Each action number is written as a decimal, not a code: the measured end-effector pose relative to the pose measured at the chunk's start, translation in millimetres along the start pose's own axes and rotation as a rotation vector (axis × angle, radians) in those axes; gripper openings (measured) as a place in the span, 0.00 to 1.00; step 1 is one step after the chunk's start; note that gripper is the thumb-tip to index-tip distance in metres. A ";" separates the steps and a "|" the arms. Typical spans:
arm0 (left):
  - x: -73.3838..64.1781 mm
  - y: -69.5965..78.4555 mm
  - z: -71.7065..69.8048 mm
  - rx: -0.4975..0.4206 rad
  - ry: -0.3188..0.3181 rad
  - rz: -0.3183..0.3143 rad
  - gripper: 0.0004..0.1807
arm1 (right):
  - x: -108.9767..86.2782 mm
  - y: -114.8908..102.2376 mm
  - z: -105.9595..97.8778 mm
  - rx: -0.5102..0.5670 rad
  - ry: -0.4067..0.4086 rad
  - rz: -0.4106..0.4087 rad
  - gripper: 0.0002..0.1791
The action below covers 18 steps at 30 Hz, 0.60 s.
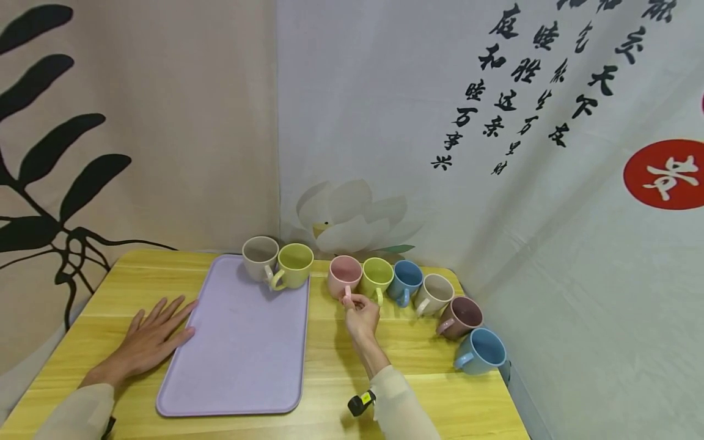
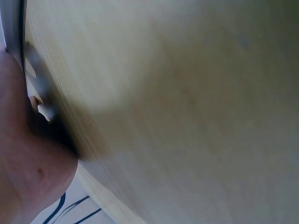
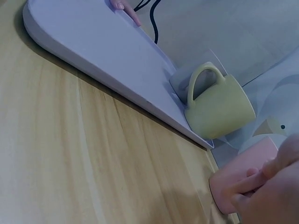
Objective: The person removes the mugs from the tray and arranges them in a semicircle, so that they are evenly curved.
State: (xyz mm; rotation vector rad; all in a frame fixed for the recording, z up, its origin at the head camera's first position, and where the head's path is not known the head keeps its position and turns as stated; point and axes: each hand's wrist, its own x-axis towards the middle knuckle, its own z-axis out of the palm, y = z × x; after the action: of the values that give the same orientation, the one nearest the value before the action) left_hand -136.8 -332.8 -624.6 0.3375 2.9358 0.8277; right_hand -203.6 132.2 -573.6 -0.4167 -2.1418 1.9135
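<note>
My right hand (image 1: pixel 363 315) pinches the handle of a pink mug (image 1: pixel 344 274), which stands on the table right of a lilac tray (image 1: pixel 236 366). In the right wrist view the fingers close round that pink handle. Flat and spread, my left hand (image 1: pixel 151 342) lies at the tray's left edge, its fingertips touching the rim. A grey-beige mug (image 1: pixel 258 260) and a yellow-green mug (image 1: pixel 297 264) stand side by side at the tray's far end. In the left wrist view only part of the left hand (image 2: pixel 28 172) and blurred wood show.
From the pink mug a curved row runs right and nearer: a light green mug (image 1: pixel 376 276), a blue mug (image 1: pixel 406 280), a cream mug (image 1: pixel 436 293), a maroon mug (image 1: pixel 461 316) and a light blue mug (image 1: pixel 481 351) by the table's right edge. A curtain (image 1: pixel 352 110) hangs behind the table (image 1: pixel 330 391).
</note>
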 end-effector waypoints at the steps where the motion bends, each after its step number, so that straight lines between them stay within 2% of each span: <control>1: -0.1 0.2 -0.2 -0.001 0.000 0.000 0.41 | 0.1 -0.3 0.1 0.000 0.000 0.002 0.03; 10: 0.3 0.4 -0.2 0.002 0.000 0.003 0.41 | 0.1 -2.3 1.1 -0.019 -0.001 0.024 0.04; 18: 0.1 0.2 -0.7 0.007 0.001 0.002 0.41 | 1.7 -1.8 3.9 -0.023 0.010 0.005 0.06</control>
State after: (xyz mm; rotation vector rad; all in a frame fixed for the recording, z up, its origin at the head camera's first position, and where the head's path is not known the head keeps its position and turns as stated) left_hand -136.9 -333.0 -623.9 0.3403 2.9404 0.8190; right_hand -206.6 129.1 -572.3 -0.4355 -2.1605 1.8868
